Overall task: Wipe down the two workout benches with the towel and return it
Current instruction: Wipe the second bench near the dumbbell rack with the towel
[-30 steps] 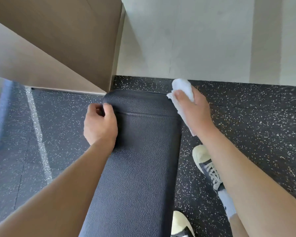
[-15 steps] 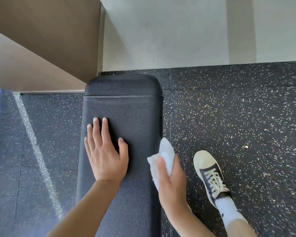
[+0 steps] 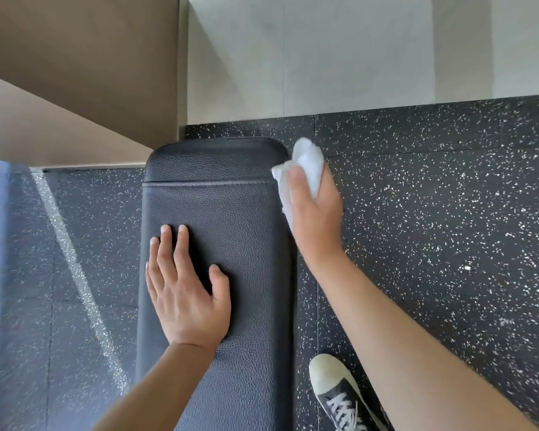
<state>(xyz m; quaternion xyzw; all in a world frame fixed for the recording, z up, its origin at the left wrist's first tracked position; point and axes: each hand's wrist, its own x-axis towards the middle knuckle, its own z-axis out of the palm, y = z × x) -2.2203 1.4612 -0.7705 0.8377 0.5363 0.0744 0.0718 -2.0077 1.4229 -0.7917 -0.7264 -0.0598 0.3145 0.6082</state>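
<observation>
White and crumpled, the towel (image 3: pixel 305 169) sits bunched in our right hand (image 3: pixel 316 219) in the upper middle of the frame, pressed against the right edge of the bench (image 3: pixel 231 213) near its far rounded corner. Our thumb (image 3: pixel 296 188) lies across the cloth on the bench side and the other fingers curl round behind it, mostly hidden, so the soft wad bulges out above the hand and a strip trails down beside the palm. Black pebbled leather covers the bench pad, a long rectangle with rounded corners and one stitched seam running across near its far end. Our left hand (image 3: pixel 187 293) rests flat on the pad at centre left, fingers straight and close together, thumb spread off to the right, well apart from the towel. Around the bench lies black rubber floor (image 3: pixel 448 228) flecked with white. At lower right, a grey canvas sneaker (image 3: pixel 333 387) with a pale rubber toe and white laces. Across the top, a smooth pale wall (image 3: pixel 355 51); at upper left, a tan panel (image 3: pixel 75 57).
</observation>
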